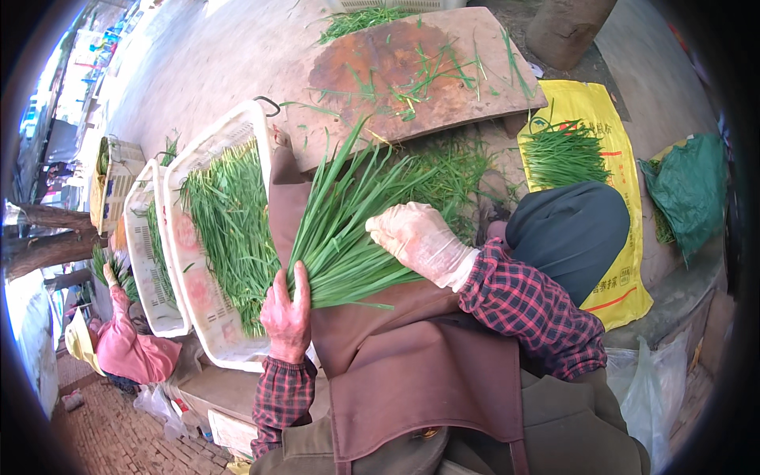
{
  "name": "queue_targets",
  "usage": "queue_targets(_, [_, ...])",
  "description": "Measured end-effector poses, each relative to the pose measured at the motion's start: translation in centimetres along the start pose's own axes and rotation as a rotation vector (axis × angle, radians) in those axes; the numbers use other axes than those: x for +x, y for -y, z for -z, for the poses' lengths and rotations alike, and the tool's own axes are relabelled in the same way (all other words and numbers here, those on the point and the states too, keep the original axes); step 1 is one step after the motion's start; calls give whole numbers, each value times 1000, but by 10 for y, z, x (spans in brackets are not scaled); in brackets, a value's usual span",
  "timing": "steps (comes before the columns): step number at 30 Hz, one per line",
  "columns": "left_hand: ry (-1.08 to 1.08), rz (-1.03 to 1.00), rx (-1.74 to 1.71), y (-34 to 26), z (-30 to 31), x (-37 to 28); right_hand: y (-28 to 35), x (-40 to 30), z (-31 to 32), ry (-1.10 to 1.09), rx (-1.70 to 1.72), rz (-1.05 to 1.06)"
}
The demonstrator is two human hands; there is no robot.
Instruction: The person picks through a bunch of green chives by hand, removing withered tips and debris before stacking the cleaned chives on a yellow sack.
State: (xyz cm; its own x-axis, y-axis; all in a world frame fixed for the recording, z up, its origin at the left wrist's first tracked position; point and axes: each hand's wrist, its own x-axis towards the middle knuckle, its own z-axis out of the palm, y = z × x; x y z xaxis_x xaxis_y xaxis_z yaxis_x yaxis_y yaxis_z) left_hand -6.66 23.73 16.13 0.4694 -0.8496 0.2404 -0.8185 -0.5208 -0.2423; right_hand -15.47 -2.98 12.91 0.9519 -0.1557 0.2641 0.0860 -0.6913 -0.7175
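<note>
My bare left hand (287,314) grips a bunch of long green leaves, likely Chinese chives (341,243), near one end. The leaves fan out away from it across my brown apron (421,380). Over the right side of the fan is my right hand (415,237) in a pale, stained glove. Its fingers are curled in, and nothing shows between them; their undersides are hidden. Left of my left hand stands a white plastic crate (217,338) with many chives (231,219) laid inside.
Scattered leaves lie on a worn wooden board (380,65) ahead. On the right, a chive bundle (564,154) rests on a yellow printed sack (623,237), near a green plastic bag (689,190). A second crate (157,320) stands left, beside a person in pink (133,344) holding leaves.
</note>
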Motion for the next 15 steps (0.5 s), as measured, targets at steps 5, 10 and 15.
queue_targets(5, [-14, 20, -23, -4, -3, -4, -1, 3, -13, -29, 74, -44])
queue_targets(10, [-24, 34, -56, -4, -3, -4, -1, 6, -17, -44, -2, 20])
queue_targets(15, [-40, 47, -77, -3, -5, -5, -2, 13, -18, -65, -135, 82])
